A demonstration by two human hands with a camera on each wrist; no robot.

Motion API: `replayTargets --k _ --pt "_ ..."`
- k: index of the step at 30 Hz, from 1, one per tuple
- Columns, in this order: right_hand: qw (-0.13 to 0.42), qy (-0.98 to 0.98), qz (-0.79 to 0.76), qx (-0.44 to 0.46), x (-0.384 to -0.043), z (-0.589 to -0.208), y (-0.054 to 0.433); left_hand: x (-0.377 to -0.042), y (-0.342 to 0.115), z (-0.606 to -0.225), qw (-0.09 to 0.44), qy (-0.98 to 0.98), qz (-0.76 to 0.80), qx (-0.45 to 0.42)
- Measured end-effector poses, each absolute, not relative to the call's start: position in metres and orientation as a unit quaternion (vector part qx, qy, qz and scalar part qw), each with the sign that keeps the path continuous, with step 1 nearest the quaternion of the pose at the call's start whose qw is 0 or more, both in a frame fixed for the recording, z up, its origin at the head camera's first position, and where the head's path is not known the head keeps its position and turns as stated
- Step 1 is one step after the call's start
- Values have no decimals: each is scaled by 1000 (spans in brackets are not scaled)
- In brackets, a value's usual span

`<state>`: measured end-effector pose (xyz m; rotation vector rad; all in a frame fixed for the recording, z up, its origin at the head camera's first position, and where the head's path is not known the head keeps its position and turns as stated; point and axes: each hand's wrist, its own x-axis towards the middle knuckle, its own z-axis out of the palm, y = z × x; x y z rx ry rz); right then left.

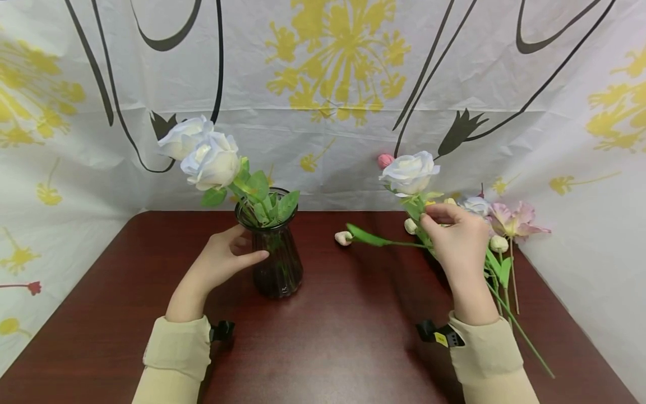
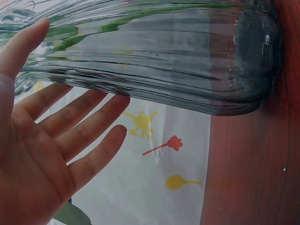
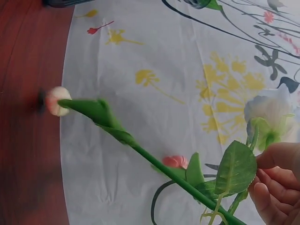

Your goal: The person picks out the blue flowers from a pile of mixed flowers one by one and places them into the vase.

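Two pale blue-white roses (image 1: 211,160) lean left out of a dark ribbed glass vase (image 1: 277,264), their leaves at its rim. Beside the vase is my left hand (image 1: 219,261), thumb along its near side and fingers at its left side. The left wrist view shows those fingers (image 2: 89,119) fairly straight, fingertips right at the glass (image 2: 164,61). My right hand (image 1: 456,235) pinches another pale white rose (image 1: 411,174) just below its bloom, between thumb and fingers. In the right wrist view, a green leaf (image 3: 236,166) hangs by the fingertips and the bloom (image 3: 269,115) is partly cut off.
A cream tulip (image 1: 344,238) stretches left from under the right hand. More flowers lie at the right, including a pink lily-like bloom (image 1: 517,220), a cream bud (image 1: 498,244) and a pink bud (image 1: 386,161). A printed white cloth (image 1: 328,129) hangs behind the dark red table (image 1: 323,348).
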<state>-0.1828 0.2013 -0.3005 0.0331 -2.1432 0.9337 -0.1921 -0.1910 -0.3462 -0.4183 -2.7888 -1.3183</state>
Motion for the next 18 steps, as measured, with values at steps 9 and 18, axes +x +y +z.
replayTargets --k 9,18 --pt "398 -839 372 17 -181 -298 203 -193 -191 -346 14 -897 -421 -135" --pt "378 -843 383 2 -176 -293 204 -194 -191 -347 17 -898 -419 -137"
